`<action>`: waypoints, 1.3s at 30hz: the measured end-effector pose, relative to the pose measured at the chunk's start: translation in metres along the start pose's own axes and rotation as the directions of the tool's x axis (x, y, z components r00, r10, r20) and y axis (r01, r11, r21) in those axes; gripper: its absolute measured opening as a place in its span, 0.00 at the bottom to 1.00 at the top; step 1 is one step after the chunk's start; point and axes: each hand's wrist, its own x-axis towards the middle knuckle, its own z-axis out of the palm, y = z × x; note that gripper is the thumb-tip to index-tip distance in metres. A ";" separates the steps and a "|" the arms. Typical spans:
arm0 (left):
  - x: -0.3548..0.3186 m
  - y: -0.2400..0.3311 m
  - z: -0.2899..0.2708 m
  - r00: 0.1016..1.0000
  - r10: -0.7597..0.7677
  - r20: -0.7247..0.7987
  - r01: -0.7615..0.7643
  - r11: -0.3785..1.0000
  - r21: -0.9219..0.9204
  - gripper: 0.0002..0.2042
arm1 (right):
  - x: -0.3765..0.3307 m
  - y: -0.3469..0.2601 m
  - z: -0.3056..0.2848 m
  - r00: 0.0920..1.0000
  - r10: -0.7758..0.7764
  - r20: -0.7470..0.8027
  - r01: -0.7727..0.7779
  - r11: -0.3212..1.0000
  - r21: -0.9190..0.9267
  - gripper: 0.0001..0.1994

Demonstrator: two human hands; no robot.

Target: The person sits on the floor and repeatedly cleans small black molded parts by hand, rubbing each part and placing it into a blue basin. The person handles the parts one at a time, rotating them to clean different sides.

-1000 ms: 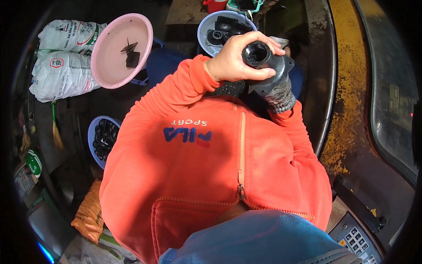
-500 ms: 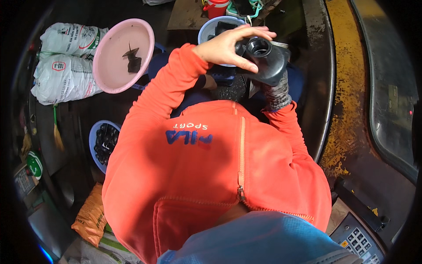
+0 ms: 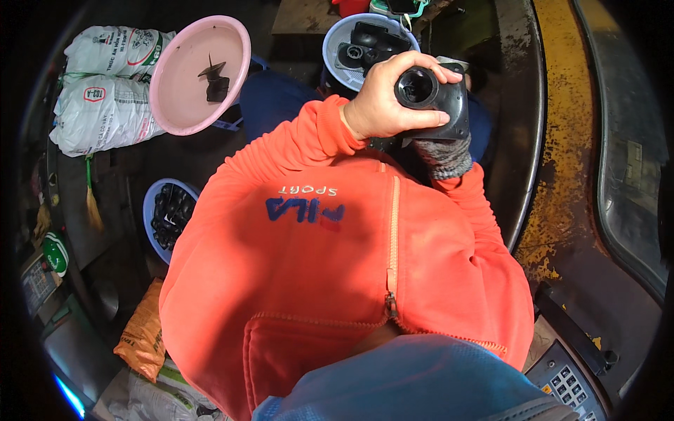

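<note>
A black plastic part point(image 3: 449, 98) with a round open neck point(image 3: 415, 88) is held up in front of my chest, toward the right. My bare left hand point(image 3: 382, 98) is closed around the neck side, its fingers over the far edge and its thumb along the near face. From below and behind, my right hand point(image 3: 444, 158) in a grey knitted glove supports the same part. The glove's fingers are hidden by it. Just beyond my left hand stands a blue basket point(image 3: 331, 50) holding several black plastic parts point(image 3: 368, 42).
At the left, a pink basin point(image 3: 165, 84) holds dark pieces, beside white sacks point(image 3: 105, 116). A blue basin point(image 3: 149, 217) of small black parts sits lower down, above an orange sack point(image 3: 142, 333). A yellow-and-rust machine frame point(image 3: 565, 140) and a keypad panel point(image 3: 569, 386) flank my right side.
My left hand has come lower and gripped the part more firmly, its thumb now across the near face. The part has turned, its neck now facing further left. The basket beyond is more exposed.
</note>
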 end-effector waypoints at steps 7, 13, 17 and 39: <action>0.004 0.005 -0.021 0.928 -0.127 0.350 0.222 0.944 -0.245 0.18 | 0.000 -0.005 -0.002 0.979 0.043 0.198 -0.047 0.999 0.017 0.15; 0.006 -0.010 -0.028 0.833 -0.161 0.530 0.398 0.839 -0.371 0.19 | 0.002 0.012 0.015 0.976 0.144 0.162 -0.191 0.925 0.330 0.14; -0.001 -0.038 -0.038 0.853 -0.290 0.434 0.507 0.659 -0.555 0.20 | 0.007 0.018 0.019 0.897 0.214 0.386 -0.438 0.312 0.843 0.13; -0.007 -0.058 -0.034 0.528 -0.849 0.011 0.194 0.108 -0.975 0.24 | 0.012 -0.005 0.004 0.809 0.588 -0.007 -0.174 0.252 0.952 0.10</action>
